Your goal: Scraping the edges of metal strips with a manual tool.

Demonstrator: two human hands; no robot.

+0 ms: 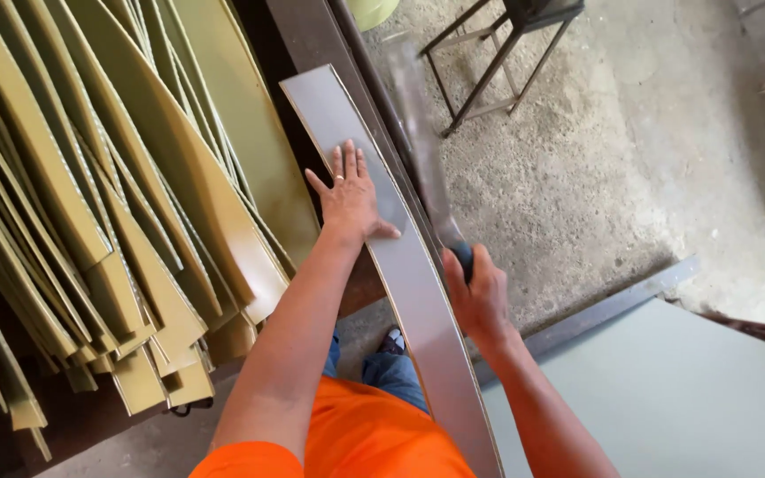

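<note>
My left hand point(349, 196) lies flat, fingers spread, on a long curved grey board point(418, 292) that runs from the top middle down toward my body. A ring shows on one finger. My right hand point(478, 296) is closed around the dark handle of a long flat blade point(420, 133), blurred by motion, held along the board's right edge. The blade reaches up and away from me beside the board.
A large fanned pile of olive-green curved boards point(108, 221) fills the left. A dark metal-framed stool point(506, 53) stands on the concrete floor point(630, 159) at the top right. A pale flat panel point(666, 398) lies at the lower right.
</note>
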